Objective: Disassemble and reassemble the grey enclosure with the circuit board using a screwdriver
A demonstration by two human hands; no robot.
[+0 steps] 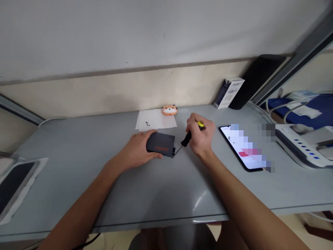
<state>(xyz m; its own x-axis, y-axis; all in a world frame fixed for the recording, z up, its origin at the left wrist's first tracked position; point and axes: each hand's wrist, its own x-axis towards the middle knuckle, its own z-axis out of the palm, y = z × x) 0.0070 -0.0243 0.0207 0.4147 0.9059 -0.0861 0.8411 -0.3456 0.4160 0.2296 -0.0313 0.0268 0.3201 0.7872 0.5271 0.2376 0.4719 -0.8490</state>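
Both hands worked mid-surface (pixel 78 156): left hand (pixel 137 147) clasped one dark box (pixel 160 144), right hand (pixel 201 135) gripped one screwdriver (pixel 187 138), tip at the box's corner. One phone (pixel 241 147) lay right, one paper sheet (pixel 156 119) behind (tiny screws on it); open room stayed near the front edge.

Matt dark plastic box (pixel 160 143) with an orange label, lying on a smooth grey table (pixel 78 163) that shows a soft sheen near its front edge. Screwdriver (pixel 187 137) with black and yellow plastic handle and thin metal shaft; white paper sheet (pixel 156 121) toward the rear edge; glossy glass phone (pixel 243 147) at right.
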